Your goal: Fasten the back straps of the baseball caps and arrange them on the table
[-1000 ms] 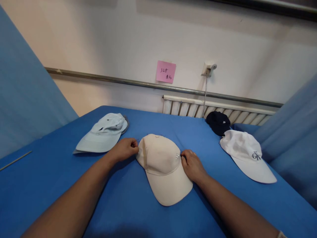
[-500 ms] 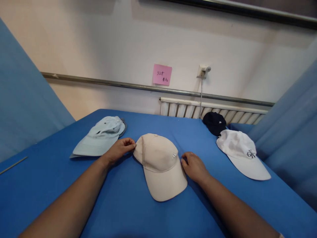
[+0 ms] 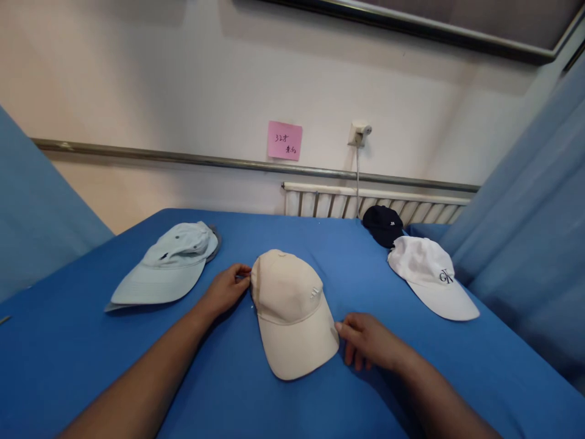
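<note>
A beige baseball cap (image 3: 287, 292) with a small raised logo lies in the middle, its brim pointing toward me. At its left rear edge my left hand (image 3: 228, 288) has fingertips and thumb closed on the fabric; the exact contact is partly hidden. Beside the right edge of the brim is my right hand (image 3: 372, 341), its thumb tip at the brim and its other fingers bent downward, apart from the thumb. A pale blue cap (image 3: 167, 265) rests left of my left hand, with a greyish edge (image 3: 214, 242) of something showing behind it.
To the right lie a white cap (image 3: 429, 274) with dark letters and a dark navy cap (image 3: 382, 224). Everything rests on a blue-covered surface (image 3: 205, 378). Behind it are a radiator (image 3: 329, 200), a metal rail (image 3: 183, 157) and a pink note (image 3: 284, 141). Blue curtains (image 3: 525, 213) hang at both sides.
My right hand has slid from the cap's crown side down toward the brim edge, its fingers turning downward. The left hand stays at the cap's left rear. The camera view has shifted right.
</note>
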Available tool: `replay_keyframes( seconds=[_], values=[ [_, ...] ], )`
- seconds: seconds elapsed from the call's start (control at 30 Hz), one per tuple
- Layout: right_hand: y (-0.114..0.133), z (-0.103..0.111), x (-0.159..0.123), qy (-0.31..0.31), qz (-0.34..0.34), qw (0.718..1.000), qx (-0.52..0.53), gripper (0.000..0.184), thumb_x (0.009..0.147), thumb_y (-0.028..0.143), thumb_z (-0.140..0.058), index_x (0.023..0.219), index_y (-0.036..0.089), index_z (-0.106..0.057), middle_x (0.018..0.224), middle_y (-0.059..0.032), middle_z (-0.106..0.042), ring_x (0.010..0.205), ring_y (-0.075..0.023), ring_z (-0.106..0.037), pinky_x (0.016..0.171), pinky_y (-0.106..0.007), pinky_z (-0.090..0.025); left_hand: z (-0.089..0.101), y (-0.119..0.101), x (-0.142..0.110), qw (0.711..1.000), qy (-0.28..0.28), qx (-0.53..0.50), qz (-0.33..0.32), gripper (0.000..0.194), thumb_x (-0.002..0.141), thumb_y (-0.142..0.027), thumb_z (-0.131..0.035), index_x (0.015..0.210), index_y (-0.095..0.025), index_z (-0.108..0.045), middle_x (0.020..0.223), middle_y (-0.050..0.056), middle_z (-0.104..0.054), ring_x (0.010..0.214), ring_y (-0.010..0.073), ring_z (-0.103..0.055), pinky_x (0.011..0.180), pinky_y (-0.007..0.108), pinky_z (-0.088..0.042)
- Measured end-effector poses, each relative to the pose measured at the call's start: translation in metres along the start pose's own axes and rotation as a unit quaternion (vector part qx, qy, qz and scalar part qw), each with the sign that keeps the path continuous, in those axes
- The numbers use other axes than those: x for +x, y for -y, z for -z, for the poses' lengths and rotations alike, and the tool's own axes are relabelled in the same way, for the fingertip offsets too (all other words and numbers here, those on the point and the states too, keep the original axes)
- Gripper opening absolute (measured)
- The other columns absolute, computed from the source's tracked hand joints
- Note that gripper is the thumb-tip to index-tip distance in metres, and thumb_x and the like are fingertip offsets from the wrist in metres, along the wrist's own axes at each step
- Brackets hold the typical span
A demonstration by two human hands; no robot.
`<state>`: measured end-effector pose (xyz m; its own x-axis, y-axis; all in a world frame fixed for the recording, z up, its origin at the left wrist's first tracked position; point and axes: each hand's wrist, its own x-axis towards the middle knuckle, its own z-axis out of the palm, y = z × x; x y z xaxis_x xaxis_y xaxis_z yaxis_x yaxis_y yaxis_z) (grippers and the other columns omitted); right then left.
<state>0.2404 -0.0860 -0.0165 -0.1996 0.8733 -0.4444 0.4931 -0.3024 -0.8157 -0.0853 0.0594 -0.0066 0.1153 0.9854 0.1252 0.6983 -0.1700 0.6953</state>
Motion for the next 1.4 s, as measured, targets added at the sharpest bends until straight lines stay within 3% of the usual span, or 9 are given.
replay_keyframes(
  seconds=[0.17,0.3,0.4,0.57,0.7,0.87,1.07,1.23,1.4],
  values=[
    [-0.011,-0.014,-0.014,-0.031,-0.002,0.987,0.155,0.042,0.083,0.059,-0.050,0.094,0.019,-0.045,0.069,-0.0023,-0.068,0.050,-0.0138,-0.063,0.037,-0.019,-0.036,-0.007,-0.004,-0.001,0.999,0.008,-0.031,-0.030,0.051,0.073,-0.040,-0.053,0.117,-0.017,-0.066,0.110,0.010,-0.073,0.100,0.0287,-0.068,0.092,0.038,-0.050],
    [-0.008,-0.019,-0.014,-0.037,-0.009,0.970,0.241,0.052,0.077,0.058,-0.060,0.106,0.017,-0.047,0.074,-0.0042,-0.069,0.055,-0.0159,-0.066,0.037,-0.019,-0.038,-0.015,-0.013,-0.005,0.984,0.089,-0.141,-0.066,0.047,0.075,-0.040,-0.054,0.113,-0.017,-0.069,0.114,0.008,-0.072,0.108,0.0294,-0.065,0.096,0.041,-0.049],
    [-0.004,-0.019,-0.011,-0.049,-0.008,0.951,0.306,0.053,0.077,0.049,-0.065,0.114,0.016,-0.046,0.078,-0.0054,-0.069,0.063,-0.0170,-0.068,0.041,-0.020,-0.045,-0.017,-0.019,-0.010,0.977,0.125,-0.154,-0.078,0.043,0.077,-0.036,-0.053,0.112,-0.016,-0.069,0.116,0.009,-0.072,0.108,0.0298,-0.064,0.095,0.042,-0.049],
    [-0.004,-0.019,-0.003,-0.073,-0.030,0.921,0.381,0.044,0.079,0.034,-0.068,0.113,0.015,-0.048,0.083,-0.0072,-0.070,0.065,-0.0155,-0.068,0.048,-0.021,-0.051,-0.016,-0.017,-0.009,0.992,0.021,-0.118,-0.035,0.054,0.073,-0.034,-0.057,0.124,-0.015,-0.060,0.128,0.013,-0.064,0.113,0.0320,-0.062,0.099,0.045,-0.047],
    [-0.003,-0.017,0.000,-0.053,-0.033,0.898,0.436,0.027,0.080,0.029,-0.069,0.098,0.013,-0.058,0.080,-0.0051,-0.067,0.056,-0.0081,-0.062,0.039,-0.013,-0.039,-0.011,-0.011,-0.004,0.981,-0.081,-0.176,-0.001,0.063,0.077,-0.037,-0.053,0.135,-0.013,-0.050,0.142,0.016,-0.052,0.120,0.0287,-0.058,0.102,0.042,-0.044],
    [0.002,-0.017,0.003,-0.060,-0.060,0.871,0.483,0.018,0.081,0.026,-0.070,0.082,0.012,-0.059,0.061,0.0033,-0.053,0.043,-0.0021,-0.047,0.031,-0.009,-0.023,-0.003,-0.020,-0.006,0.976,-0.070,-0.201,-0.043,0.059,0.083,-0.042,-0.050,0.137,-0.018,-0.050,0.141,0.012,-0.054,0.129,0.0266,-0.050,0.107,0.041,-0.040],
    [-0.004,-0.017,0.006,-0.057,-0.039,0.822,0.566,0.017,0.078,0.012,-0.072,0.081,0.014,-0.055,0.061,0.0058,-0.050,0.041,-0.0004,-0.043,0.029,-0.007,-0.021,0.000,-0.033,-0.016,0.969,-0.062,-0.225,-0.085,0.049,0.087,-0.048,-0.048,0.123,-0.018,-0.062,0.145,0.010,-0.050,0.138,0.0257,-0.040,0.116,0.042,-0.027],
    [-0.015,0.011,0.020,-0.117,0.046,0.782,0.611,0.021,0.078,0.013,-0.074,0.079,0.017,-0.053,0.062,0.0064,-0.049,0.041,-0.0014,-0.043,0.029,-0.008,-0.027,-0.003,-0.027,-0.016,0.966,-0.083,-0.243,-0.015,0.057,0.080,-0.054,-0.055,0.123,-0.016,-0.061,0.132,0.015,-0.061,0.124,0.0310,-0.053,0.103,0.045,-0.042],
    [-0.010,0.069,0.060,-0.245,0.099,0.768,0.583,0.019,0.084,0.012,-0.067,0.078,0.019,-0.051,0.061,0.0060,-0.050,0.043,-0.0040,-0.049,0.032,-0.009,-0.036,-0.040,-0.030,-0.007,0.985,-0.036,-0.170,0.003,0.050,0.079,-0.048,-0.054,0.114,-0.014,-0.064,0.114,0.015,-0.069,0.106,0.0292,-0.064,0.093,0.042,-0.049]
  ],
)
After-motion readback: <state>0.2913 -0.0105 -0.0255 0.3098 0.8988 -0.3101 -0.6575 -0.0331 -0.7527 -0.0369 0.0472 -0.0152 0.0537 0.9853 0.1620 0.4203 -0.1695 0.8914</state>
